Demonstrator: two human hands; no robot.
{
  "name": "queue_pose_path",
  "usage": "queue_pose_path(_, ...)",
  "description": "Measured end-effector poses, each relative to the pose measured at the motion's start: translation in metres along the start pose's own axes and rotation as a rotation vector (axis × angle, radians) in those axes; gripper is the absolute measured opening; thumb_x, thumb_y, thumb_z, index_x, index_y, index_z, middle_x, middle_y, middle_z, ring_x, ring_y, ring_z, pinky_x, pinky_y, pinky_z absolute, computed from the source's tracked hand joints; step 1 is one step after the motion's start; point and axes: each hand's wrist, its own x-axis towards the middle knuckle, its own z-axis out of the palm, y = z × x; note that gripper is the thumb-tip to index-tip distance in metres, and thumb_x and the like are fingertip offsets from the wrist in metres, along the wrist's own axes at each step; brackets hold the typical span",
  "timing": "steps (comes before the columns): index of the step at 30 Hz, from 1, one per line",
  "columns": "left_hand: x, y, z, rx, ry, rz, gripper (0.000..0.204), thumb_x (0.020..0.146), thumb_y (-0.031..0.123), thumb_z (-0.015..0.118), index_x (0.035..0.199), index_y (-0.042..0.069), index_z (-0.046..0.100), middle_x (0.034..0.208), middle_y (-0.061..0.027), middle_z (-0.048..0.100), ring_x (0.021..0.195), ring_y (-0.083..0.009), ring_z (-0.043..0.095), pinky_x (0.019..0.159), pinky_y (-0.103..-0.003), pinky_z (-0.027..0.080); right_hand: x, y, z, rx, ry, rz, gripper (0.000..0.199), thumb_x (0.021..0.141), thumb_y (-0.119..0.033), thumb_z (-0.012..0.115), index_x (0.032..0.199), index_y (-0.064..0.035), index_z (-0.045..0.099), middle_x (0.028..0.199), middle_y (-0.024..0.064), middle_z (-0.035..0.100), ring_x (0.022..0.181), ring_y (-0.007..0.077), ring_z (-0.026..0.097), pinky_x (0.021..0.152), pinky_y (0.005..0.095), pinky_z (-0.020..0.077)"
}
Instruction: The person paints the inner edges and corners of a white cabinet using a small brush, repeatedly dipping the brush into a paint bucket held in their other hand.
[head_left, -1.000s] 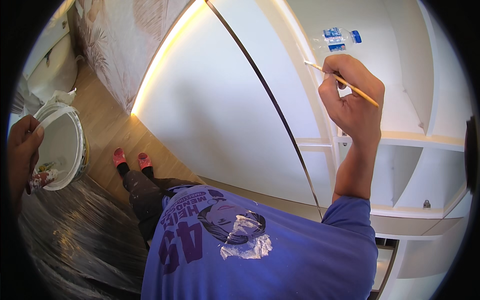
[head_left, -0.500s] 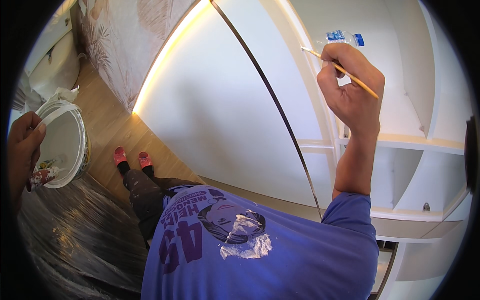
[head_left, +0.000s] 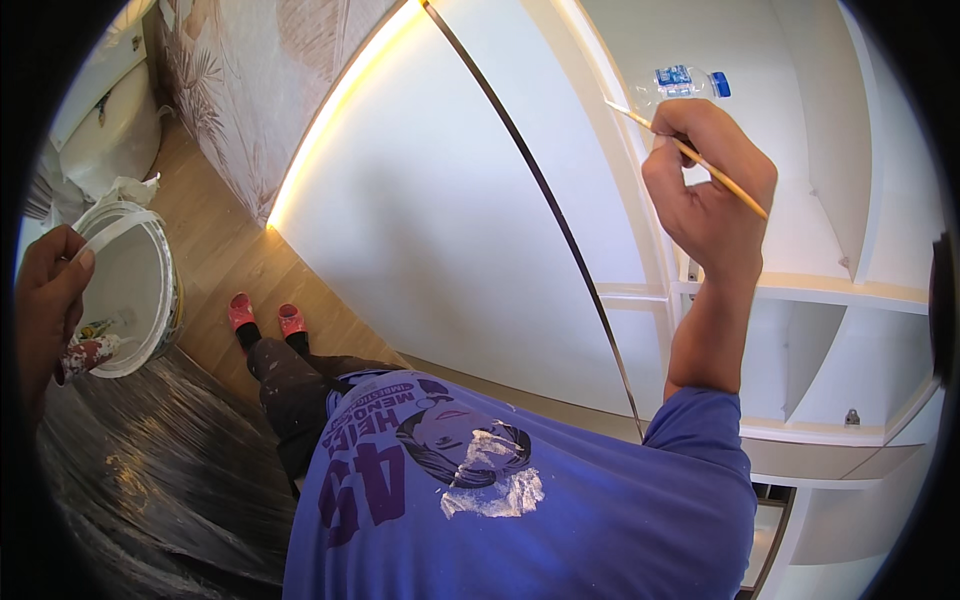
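Note:
At the upper right, my right hand (head_left: 712,185) pinches a thin wooden paintbrush (head_left: 740,193). Its white-coated tip points up and left, at the pale curved edge (head_left: 622,125) of the white shelving; whether it touches cannot be told. On the far left, my left hand (head_left: 52,275) is closed on the white strap handle of a paint bucket (head_left: 168,262), which is tipped so its inside shows. A red cylinder splattered with white paint (head_left: 88,355) sticks out by that hand's lower fingers and reaches into the bucket mouth.
A clear plastic bottle with a blue cap (head_left: 690,82) lies in the shelf compartment just beyond my right hand. A large white panel (head_left: 440,220) with a dark strip stands before me. Dark plastic sheeting (head_left: 170,480) spreads at lower left. A toilet (head_left: 115,135) is at upper left.
My right hand and the paintbrush have shifted slightly right and down. My left hand and the bucket have barely moved.

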Motion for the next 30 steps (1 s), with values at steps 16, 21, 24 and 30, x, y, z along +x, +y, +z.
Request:
queue_pose_path(16, -0.015, 0.010, 0.000, -0.136, -0.007, 0.088, 0.021, 0.103, 0.024, 0.059, 0.101, 0.003, 0.060, 0.062, 0.0044, 0.046, 0.045, -0.0029, 0.036, 0.041, -0.022, 0.029, -0.035, -0.124, 0.117, 0.843, 0.135, 0.118, 0.018, 0.084, 0.008, 0.066, 0.099, -0.0005, 0.068, 0.089, 0.0134, 0.072, 0.074, 0.0249, 0.070, 0.067, 0.0327, 0.0555)
queue_pose_path(21, -0.034, 0.038, 0.001, -0.014, -0.057, 0.044, 0.019, 0.101, 0.022, 0.062, 0.102, 0.003, 0.064, 0.066, 0.0041, 0.051, 0.055, -0.0045, 0.045, 0.043, -0.024, 0.035, 0.005, -0.163, 0.138, 1.102, 0.097, 0.110, 0.017, 0.085, 0.003, 0.067, 0.101, -0.0037, 0.068, 0.089, 0.0109, 0.070, 0.081, 0.0277, 0.070, 0.069, 0.0365, 0.0561)
queue_pose_path(24, -0.052, 0.046, -0.002, -0.034, -0.079, 0.017, 0.025, 0.101, 0.026, 0.063, 0.102, 0.001, 0.065, 0.067, 0.0014, 0.054, 0.053, -0.0052, 0.047, 0.040, -0.026, 0.035, 0.043, -0.192, 0.145, 1.161, 0.017, 0.014, 0.016, 0.085, 0.000, 0.068, 0.101, -0.0029, 0.068, 0.088, 0.0114, 0.071, 0.081, 0.0303, 0.070, 0.070, 0.0372, 0.0562)
queue_pose_path(30, -0.057, 0.044, 0.008, 0.065, -0.045, 0.115, 0.028, 0.101, 0.028, 0.064, 0.098, 0.001, 0.067, 0.070, -0.0022, 0.060, 0.053, -0.0085, 0.050, 0.041, -0.030, 0.037, 0.099, -0.228, 0.182, 0.918, -0.203, -0.407, 0.014, 0.087, -0.003, 0.065, 0.099, -0.0020, 0.073, 0.091, 0.0142, 0.072, 0.080, 0.0336, 0.071, 0.072, 0.0437, 0.0564)
